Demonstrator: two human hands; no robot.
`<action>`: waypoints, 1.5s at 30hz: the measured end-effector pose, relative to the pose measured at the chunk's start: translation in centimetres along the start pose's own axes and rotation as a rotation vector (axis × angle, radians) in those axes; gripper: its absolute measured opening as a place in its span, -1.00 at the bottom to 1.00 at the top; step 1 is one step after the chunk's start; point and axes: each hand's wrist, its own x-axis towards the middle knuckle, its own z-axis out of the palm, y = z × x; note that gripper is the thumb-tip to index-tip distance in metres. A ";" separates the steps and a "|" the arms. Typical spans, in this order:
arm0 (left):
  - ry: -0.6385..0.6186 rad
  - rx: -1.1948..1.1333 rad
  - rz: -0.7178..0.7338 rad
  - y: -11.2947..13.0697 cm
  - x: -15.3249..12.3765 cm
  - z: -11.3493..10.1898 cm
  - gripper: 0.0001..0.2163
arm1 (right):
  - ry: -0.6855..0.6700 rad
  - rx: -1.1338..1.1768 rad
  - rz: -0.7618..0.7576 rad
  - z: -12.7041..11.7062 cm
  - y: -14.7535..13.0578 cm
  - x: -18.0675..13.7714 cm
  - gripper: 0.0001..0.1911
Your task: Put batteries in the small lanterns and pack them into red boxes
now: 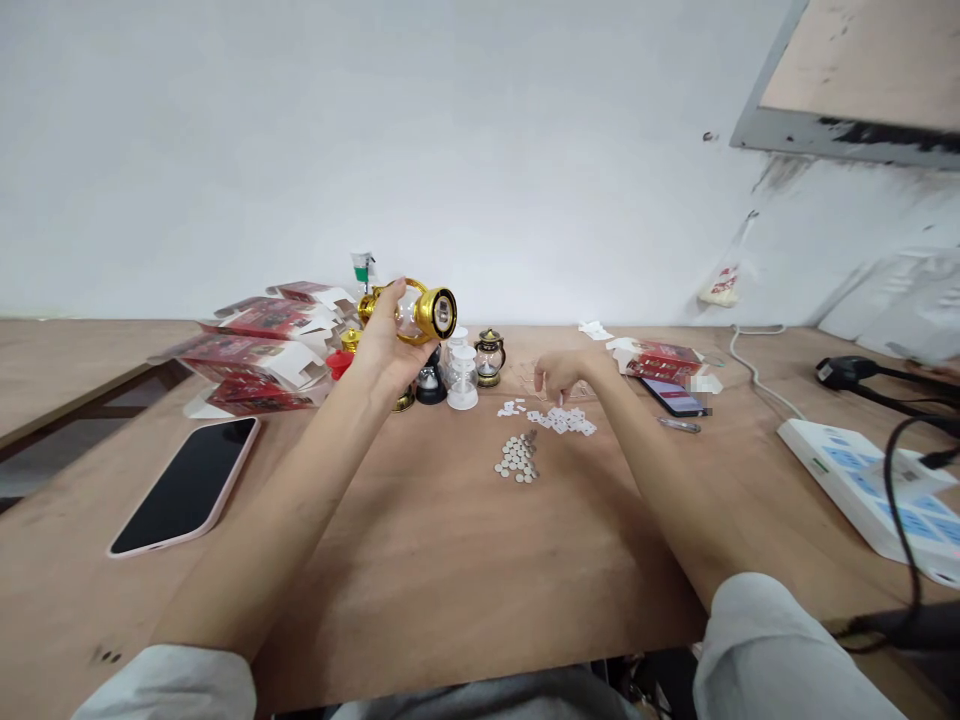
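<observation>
In the head view, my left hand is wrapped round a small gold lantern. The lantern lies tilted on its side above the table, its round base turned to the right with a recess in the middle. My right hand reaches down with curled fingers to a pile of small white pieces. Whatever is between its fingertips is too small to make out. Nearer to me lies a group of button cells. White lanterns, a black lantern and a bronze lantern stand behind.
Red boxes with open flaps are heaped at the left, near a phone. At the right are another red box, a second phone, a pen and a white power strip with cables.
</observation>
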 end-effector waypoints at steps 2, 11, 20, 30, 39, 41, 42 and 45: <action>-0.004 0.005 -0.006 -0.1 -0.1 0.1 -0.70 | -0.033 -0.029 0.031 0.2 0.2 0.4 -0.63; -0.011 0.005 0.002 -0.2 -0.6 0.4 -0.82 | -0.050 -0.091 0.028 0.2 0.2 0.7 -0.68; -0.013 0.025 -0.006 -0.3 -0.9 0.5 -0.85 | -0.099 -0.118 -0.069 0.7 -1.5 0.5 -0.75; -0.009 0.033 -0.008 -0.2 -1.0 0.6 -0.83 | -0.066 -0.256 -0.014 0.9 -1.8 0.1 -0.89; -0.007 0.011 -0.007 -0.8 -0.5 0.4 -0.85 | 0.800 -0.086 -0.381 0.8 -6.3 -4.7 -0.83; -0.018 0.017 -0.007 -1.0 -0.4 0.4 -0.86 | 1.061 0.116 -0.557 1.0 -7.2 -5.4 -0.83; -0.024 0.022 -0.009 -1.1 -0.4 0.4 -0.87 | 1.125 0.194 -0.629 1.1 -7.6 -5.6 -0.83; -0.040 0.039 -0.024 -1.3 -0.8 0.5 -0.88 | 1.171 0.321 -0.767 1.5 -8.3 -6.0 -0.85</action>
